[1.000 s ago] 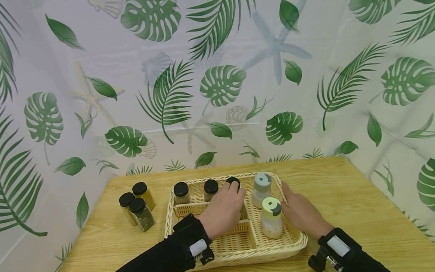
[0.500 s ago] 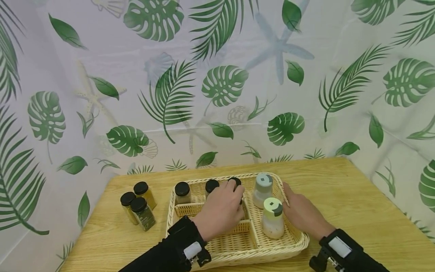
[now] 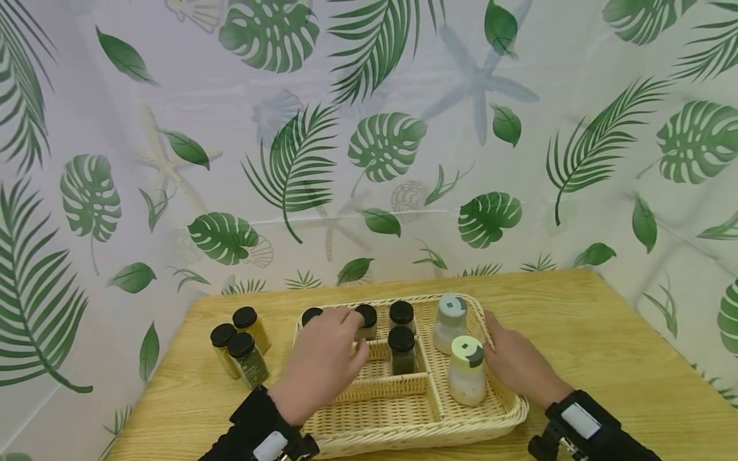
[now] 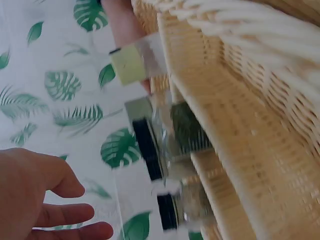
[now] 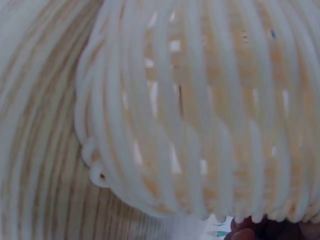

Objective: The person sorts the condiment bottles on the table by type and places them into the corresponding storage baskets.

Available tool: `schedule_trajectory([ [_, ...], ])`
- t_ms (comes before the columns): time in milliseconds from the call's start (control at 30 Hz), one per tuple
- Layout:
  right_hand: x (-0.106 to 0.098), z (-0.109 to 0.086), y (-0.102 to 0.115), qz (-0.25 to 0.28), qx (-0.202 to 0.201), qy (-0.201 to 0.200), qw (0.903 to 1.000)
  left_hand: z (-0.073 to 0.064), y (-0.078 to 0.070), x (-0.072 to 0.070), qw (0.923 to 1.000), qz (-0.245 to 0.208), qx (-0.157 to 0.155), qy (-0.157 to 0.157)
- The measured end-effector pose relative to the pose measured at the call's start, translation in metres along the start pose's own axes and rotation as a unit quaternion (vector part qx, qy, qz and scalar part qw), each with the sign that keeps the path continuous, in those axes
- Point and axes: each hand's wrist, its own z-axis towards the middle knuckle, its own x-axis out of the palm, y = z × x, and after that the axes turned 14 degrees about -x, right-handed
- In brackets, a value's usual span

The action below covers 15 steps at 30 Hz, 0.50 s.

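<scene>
A wicker basket [image 3: 415, 434] stands on the wooden table [image 3: 599, 346]. Over its left part is the left hand [image 3: 323, 358], fingers loosely extended and holding nothing; the left wrist view shows a gap between them and the jars. The right hand [image 3: 516, 362] is at the basket's right side, holding its wall, though the wicker hides part of the fingers.

Along the basket's back section stand three black-lidded jars: the left jar [image 3: 312, 314], mostly covered by the left hand, the middle jar [image 3: 368, 325], partly behind its fingers, and the right jar [image 3: 401, 314]. In the basket's middle compartment, at the right end, stands the front jar [image 3: 402, 355], upright and partly blocking sight of the right jar. The left hand and forearm also hide the left ends of the basket's compartments.

Down the basket's right section are two shakers, both upright: the grey-lidded shaker [image 3: 450, 326] towards the back and the yellow-lidded shaker [image 3: 467, 378] nearer the front, close to the right hand.

Outside the basket, to its left, three more jars [image 3: 249, 365] stand grouped together. Behind the basket and table hangs a leaf-printed cloth [image 3: 519, 166].
</scene>
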Motion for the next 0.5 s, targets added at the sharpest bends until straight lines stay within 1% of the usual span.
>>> schedule_trajectory([
  [167, 0.001, 0.000, 0.000, -0.006, 0.001, 0.002, 1.0000, -0.011, 0.032, -0.014, 0.9973, 0.004, -0.073, -0.012],
  [267, 0.001, 0.000, 0.000, -0.006, 0.001, 0.002, 1.0000, -0.018, 0.052, -0.019, 0.9938, 0.017, -0.107, -0.026],
  [400, 0.001, -0.001, 0.000, 0.000, 0.003, 0.003, 1.0000, -0.027, 0.076, -0.021, 0.9892, 0.040, -0.136, -0.037],
  [500, 0.001, -0.001, 0.001, 0.002, 0.005, 0.003, 1.0000, -0.033, 0.090, -0.021, 0.9855, 0.055, -0.158, -0.030],
])
